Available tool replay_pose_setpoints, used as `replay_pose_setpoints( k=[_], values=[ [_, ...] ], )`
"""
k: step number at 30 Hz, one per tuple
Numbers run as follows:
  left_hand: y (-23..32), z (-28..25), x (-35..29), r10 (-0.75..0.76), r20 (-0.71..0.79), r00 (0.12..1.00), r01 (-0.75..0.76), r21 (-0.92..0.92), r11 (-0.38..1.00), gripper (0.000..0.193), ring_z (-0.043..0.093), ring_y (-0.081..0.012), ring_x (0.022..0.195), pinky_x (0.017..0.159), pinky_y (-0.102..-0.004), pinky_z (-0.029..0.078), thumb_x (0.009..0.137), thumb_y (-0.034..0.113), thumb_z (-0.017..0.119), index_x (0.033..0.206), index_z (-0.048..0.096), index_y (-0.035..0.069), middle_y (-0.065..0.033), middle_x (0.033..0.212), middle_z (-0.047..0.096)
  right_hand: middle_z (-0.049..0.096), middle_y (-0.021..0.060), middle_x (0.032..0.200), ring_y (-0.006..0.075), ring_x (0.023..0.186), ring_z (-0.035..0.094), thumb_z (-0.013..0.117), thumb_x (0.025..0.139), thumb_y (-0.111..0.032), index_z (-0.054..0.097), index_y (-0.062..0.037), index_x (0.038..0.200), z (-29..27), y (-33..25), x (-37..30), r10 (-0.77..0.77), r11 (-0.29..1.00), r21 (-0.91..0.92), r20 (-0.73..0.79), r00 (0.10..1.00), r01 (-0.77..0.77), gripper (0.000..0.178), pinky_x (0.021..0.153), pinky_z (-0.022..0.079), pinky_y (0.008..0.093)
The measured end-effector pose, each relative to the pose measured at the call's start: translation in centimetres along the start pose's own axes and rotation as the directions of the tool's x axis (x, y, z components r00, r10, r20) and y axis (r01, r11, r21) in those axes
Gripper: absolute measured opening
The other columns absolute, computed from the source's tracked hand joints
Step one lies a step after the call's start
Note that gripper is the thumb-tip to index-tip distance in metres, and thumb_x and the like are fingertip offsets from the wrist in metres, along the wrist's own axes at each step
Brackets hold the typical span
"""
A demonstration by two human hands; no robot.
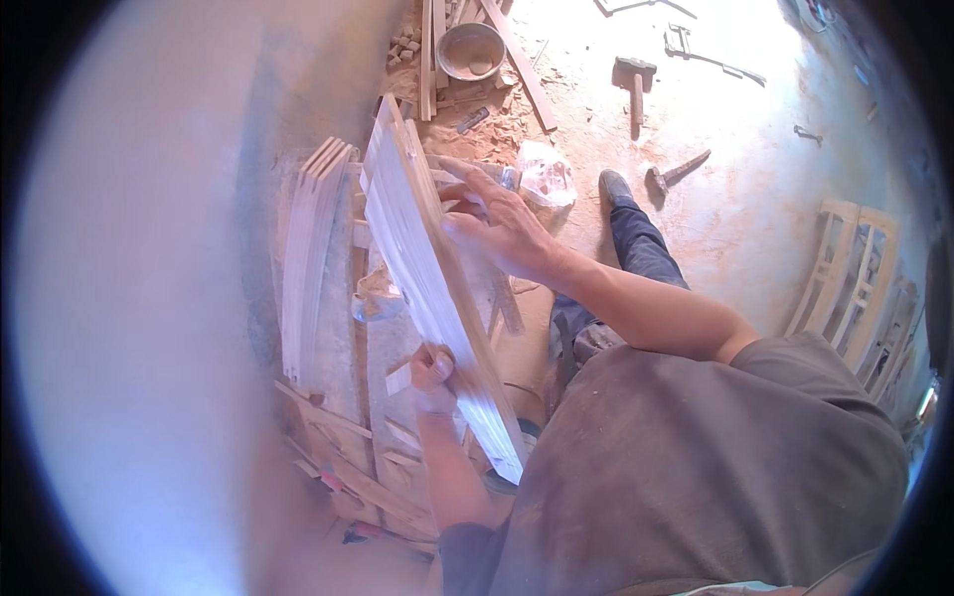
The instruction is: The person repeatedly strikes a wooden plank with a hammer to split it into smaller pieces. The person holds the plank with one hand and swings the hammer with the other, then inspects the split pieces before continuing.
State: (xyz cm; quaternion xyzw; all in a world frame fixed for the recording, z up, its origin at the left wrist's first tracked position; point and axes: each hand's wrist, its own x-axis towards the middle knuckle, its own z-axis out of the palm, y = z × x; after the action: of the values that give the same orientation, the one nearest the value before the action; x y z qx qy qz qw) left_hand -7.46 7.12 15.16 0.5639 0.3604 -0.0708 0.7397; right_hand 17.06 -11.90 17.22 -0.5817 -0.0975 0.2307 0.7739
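A long, pale wooden panel stands tilted in front of me, its lower end close to my shirt. My left hand is closed on its left edge, low down, with the fingers curled. At the upper right edge is my right hand, fingers stretched out and apart, the fingertips at the wood. Beneath the panel is a wooden work stand, partly hidden by it. A clear plastic bag with something tan in it lies under the panel's left side.
Several curved slats lean on the left. A metal bowl, offcuts and sawdust lie ahead. A clear bag, a mallet, a hammer and a frame saw are on the floor. Wooden frames stand at right.
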Motion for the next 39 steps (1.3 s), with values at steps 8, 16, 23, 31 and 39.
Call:
replay_pose_setpoints(
  k=[8,16,23,31,39],
  values=[
    [-2.4,-2.1,-1.9,-0.071,0.174,0.982,0.104,-0.191,0.976,0.078,0.069,-0.0235,0.106,0.091,-0.0407,0.056,0.077,0.063,0.087,0.121,0.069,0.001,-0.0061,0.109,0.074,0.07,0.0207,0.126,0.0277,0.105,0.07,0.079,0.088,-0.021,0.026,-0.0112,0.17,1.7,-5.7,-0.9,-0.053,0.983,-0.175,0.034,0.998,0.059,0.098,0.1,0.055,0.0416],
    [-4.6,-3.0,-1.8,-0.073,-0.023,0.997,0.068,-0.167,0.984,0.067,0.069,-0.0162,0.094,0.085,-0.0324,0.054,0.08,0.054,0.092,0.115,0.07,0.001,-0.002,0.104,0.075,0.07,0.0185,0.123,0.033,0.109,0.07,0.071,0.097,-0.027,0.045,-0.0039,0.155,-0.5,3.2,-1.9,0.106,0.958,-0.263,-0.037,0.994,-0.112,0.068,0.096,0.055,0.0477],
    [-0.1,3.7,2.4,0.188,-0.13,0.973,-0.111,0.448,0.887,0.066,0.066,-0.0268,0.12,0.106,-0.0365,0.049,0.09,0.017,0.084,0.143,0.056,-0.011,-0.0179,0.131,0.069,0.068,0.0281,0.129,0.044,0.122,0.067,0.082,0.08,-0.045,0.054,0.0027,0.135,1.6,20.3,-5.7,0.759,0.345,-0.444,-0.388,0.524,-0.827,0.078,0.104,0.054,0.0518],
    [-1.6,3.6,6.9,0.363,0.017,0.932,-0.175,0.896,0.407,0.074,0.065,-0.0438,0.125,0.102,-0.0466,0.054,0.086,0.018,0.086,0.149,0.054,-0.005,-0.0302,0.138,0.065,0.077,0.0206,0.099,0.0314,0.1,0.078,0.079,0.079,-0.032,0.073,-0.001,0.107,-1.2,24.1,-7.2,0.791,0.446,-0.409,-0.235,0.565,-0.796,0.042,0.087,0.062,0.0455],
    [-5.7,3.0,10.1,0.528,0.062,0.847,-0.163,0.976,0.147,0.072,0.067,-0.0433,0.098,0.081,-0.0518,0.056,0.088,0.026,0.083,0.149,0.054,0.003,-0.021,0.109,0.068,0.064,0.0037,0.069,0.0147,0.061,0.061,0.078,0.078,-0.008,0.067,-0.0019,0.085,-20.4,12.9,-12.9,0.678,0.312,-0.556,-0.438,0.591,-0.77,0.014,0.057,0.049,0.0325]
  ],
)
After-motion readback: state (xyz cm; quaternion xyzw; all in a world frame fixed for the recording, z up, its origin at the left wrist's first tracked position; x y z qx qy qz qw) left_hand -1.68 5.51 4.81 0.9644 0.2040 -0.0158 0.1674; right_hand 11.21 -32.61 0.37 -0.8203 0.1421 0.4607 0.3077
